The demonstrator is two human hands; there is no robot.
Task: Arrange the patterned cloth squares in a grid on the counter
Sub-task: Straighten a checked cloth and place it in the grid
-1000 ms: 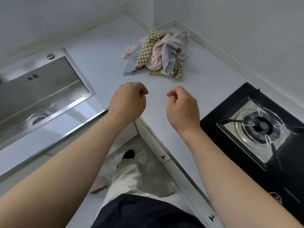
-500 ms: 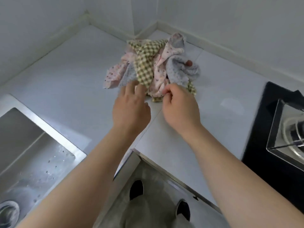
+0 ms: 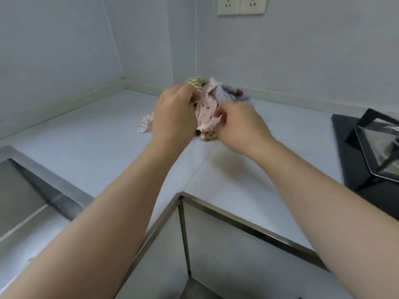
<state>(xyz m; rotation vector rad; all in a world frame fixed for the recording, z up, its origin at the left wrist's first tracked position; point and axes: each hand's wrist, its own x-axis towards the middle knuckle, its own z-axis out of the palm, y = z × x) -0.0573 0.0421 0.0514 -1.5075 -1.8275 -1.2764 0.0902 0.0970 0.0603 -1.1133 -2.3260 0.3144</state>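
Head view: a crumpled heap of soft patterned cloth squares (image 3: 207, 108) sits in the far corner of the smooth pale grey tabletop (image 3: 97, 137). The left hand (image 3: 172, 115) has its grip curled into the checked folds. The right hand (image 3: 237, 126) has its grip pinched on the pink dotted fabric.

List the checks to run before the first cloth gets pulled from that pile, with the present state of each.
1. Right hand pinching the pink cloth: ok.
2. Left hand holding the pile: cannot tell, fingers hidden.
3. Grey cloth and checked cloth clear of it: not ok, bunched together.
4. Bare counter beside the pile: ok.
5. Pile apart from the stove: ok.
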